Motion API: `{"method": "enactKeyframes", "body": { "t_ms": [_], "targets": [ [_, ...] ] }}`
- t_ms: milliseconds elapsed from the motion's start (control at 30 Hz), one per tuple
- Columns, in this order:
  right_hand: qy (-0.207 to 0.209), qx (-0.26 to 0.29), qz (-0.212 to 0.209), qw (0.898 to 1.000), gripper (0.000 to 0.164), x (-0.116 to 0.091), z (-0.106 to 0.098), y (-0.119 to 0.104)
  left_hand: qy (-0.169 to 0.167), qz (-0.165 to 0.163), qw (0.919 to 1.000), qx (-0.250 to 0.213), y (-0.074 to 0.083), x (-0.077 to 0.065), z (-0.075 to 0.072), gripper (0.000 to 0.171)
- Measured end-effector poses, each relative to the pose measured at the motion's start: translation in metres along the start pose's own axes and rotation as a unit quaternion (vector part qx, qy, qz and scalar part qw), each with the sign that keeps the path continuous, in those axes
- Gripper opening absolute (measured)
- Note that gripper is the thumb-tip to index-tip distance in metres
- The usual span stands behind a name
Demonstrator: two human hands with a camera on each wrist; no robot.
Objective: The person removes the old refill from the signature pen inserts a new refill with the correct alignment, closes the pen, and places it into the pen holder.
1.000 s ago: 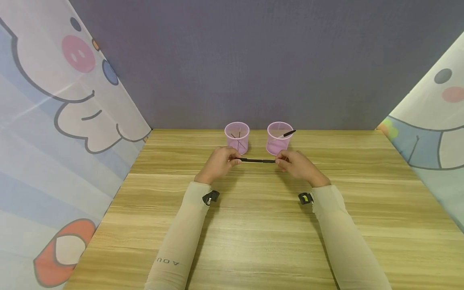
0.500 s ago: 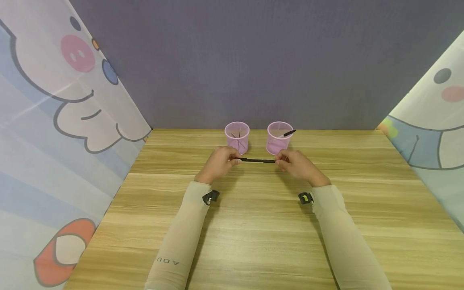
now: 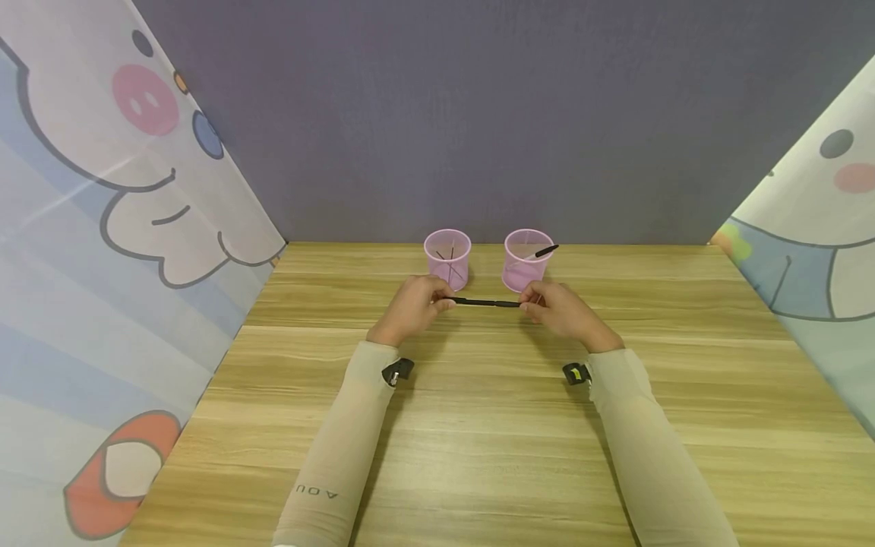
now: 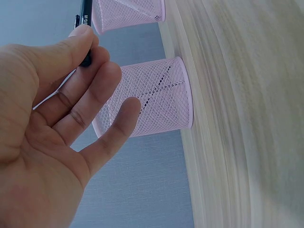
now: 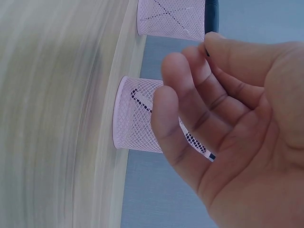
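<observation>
A slim black pen [image 3: 487, 303] is held level above the table, stretched between both hands. My left hand [image 3: 413, 305] pinches its left end between thumb and fingers; in the left wrist view a clip and small white lettering show on the pen [image 4: 86, 16]. The right hand [image 3: 563, 311] pinches the other end, and the dark barrel [image 5: 212, 16] rises past the thumb in the right wrist view. Behind the left hand stands a pink mesh pen cup [image 3: 438, 271] with a few thin dark sticks. Another pink mesh cup [image 3: 514, 278] behind the right hand holds a pen with a black end [image 3: 546, 251].
The wood-grain table [image 3: 478, 456] stretches toward the body. A grey panel [image 3: 478, 121] rises behind the cups. Cartoon-printed sheets flank the table on the left [image 3: 61, 319] and right [image 3: 820, 296].
</observation>
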State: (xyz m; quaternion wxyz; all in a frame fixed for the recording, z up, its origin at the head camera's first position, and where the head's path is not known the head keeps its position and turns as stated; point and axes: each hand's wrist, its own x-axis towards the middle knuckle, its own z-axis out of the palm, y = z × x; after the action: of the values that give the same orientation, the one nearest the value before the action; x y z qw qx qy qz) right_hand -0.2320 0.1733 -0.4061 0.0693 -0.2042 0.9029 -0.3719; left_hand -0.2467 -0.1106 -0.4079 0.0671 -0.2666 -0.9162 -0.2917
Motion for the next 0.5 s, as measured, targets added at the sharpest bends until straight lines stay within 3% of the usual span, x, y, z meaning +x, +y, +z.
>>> {"method": "enactKeyframes", "body": {
  "t_ms": [500],
  "targets": [
    [0.006, -0.007, -0.001, 1.000, 0.008, 0.0009, -0.0002, 0.0008, -0.003, -0.009, 1.0000, -0.002, 0.0012, 0.0003, -0.0001, 0.005]
  ]
}}
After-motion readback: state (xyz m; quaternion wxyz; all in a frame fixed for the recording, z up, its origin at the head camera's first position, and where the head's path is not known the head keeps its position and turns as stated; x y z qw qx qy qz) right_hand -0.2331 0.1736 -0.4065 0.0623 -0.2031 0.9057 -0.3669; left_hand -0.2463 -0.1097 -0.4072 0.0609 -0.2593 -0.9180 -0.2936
